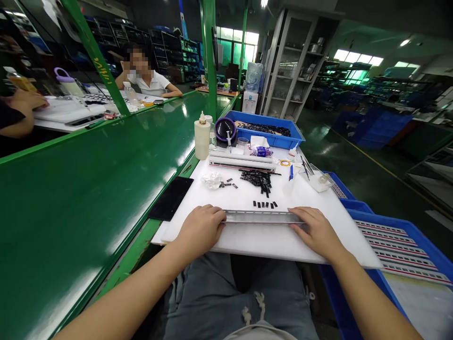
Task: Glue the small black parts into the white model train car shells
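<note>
A long grey strip with a row of slots along its far edge lies crosswise near the front of the white board. My left hand grips its left end, fingers curled round it. At the right end, my right hand holds it between thumb and fingers. Several small black pieces are lined up just beyond the strip. Behind them is a heap of black pieces, and a crumpled clear wrapper lies to its left with a few loose pieces beside it.
White strips, a cream bottle and a blue tray of black parts stand at the back. A blue pen-like tool lies right. Striped strips fill blue trays. A green conveyor runs left; two people sit beyond.
</note>
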### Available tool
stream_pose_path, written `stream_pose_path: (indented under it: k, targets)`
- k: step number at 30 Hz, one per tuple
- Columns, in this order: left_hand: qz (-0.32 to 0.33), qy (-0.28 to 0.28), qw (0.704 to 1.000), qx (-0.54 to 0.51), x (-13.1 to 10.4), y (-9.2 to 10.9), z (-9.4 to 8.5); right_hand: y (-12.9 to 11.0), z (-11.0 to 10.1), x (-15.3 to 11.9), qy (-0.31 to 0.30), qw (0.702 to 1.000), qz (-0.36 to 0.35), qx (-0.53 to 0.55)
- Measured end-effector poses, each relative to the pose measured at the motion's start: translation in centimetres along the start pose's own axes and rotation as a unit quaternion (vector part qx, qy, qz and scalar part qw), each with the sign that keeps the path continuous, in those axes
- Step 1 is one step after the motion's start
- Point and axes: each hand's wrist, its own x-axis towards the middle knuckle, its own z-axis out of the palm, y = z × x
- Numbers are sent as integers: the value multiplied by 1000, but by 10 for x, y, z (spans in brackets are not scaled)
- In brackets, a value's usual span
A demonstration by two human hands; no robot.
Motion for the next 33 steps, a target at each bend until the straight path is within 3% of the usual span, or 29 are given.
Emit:
stream_pose_path:
  k: [3, 5, 7, 9, 11, 12, 15, 17, 19, 22, 25, 27, 29, 33]
  targets:
    - [14, 6, 999, 30, -3, 0, -7, -6, -1, -4, 19, 999, 14, 21]
    - [20, 38, 999, 19, -8, 0, -18, -11, -3, -7, 47, 997, 38, 48]
    - [37, 110, 993, -35, -15, 3, -34, -19, -7, -8, 86, 989, 75, 95]
    - [43, 214, 968, -125, -19, 11, -50, -33, -9, -5, 127, 971, 123, 163]
    - [12, 301, 927, -224, -16, 27, -62, -57, -7, 5, 162, 935, 178, 260]
    - [-12, 318, 909, -270, -10, 37, -64, -73, -3, 13, 175, 908, 204, 320]
    - [-73, 284, 872, -392, 19, 71, -66, -126, 13, 41, 184, 808, 231, 510]
    - [-112, 259, 852, -442, 39, 86, -71, -150, 21, 58, 182, 771, 219, 570]
    - [-148, 252, 856, -426, 53, 87, -81, -151, 20, 69, 175, 796, 183, 550]
    - [-120, 219, 913, -322, 54, 63, -101, -101, 4, 77, 125, 892, 116, 419]
    - [-26, 53, 981, -185, 40, 26, -101, -25, -8, 85, -33, 967, 107, 227]
    - [-6, -40, 993, -110, 31, 6, -84, 12, -5, 91, -89, 971, 82, 204]
    - [-8, -105, 992, -73, 24, -6, -61, 29, 4, 93, -116, 970, 62, 206]
    - [14, -110, 992, -62, 22, -6, -29, 27, 21, 87, -119, 977, 43, 174]
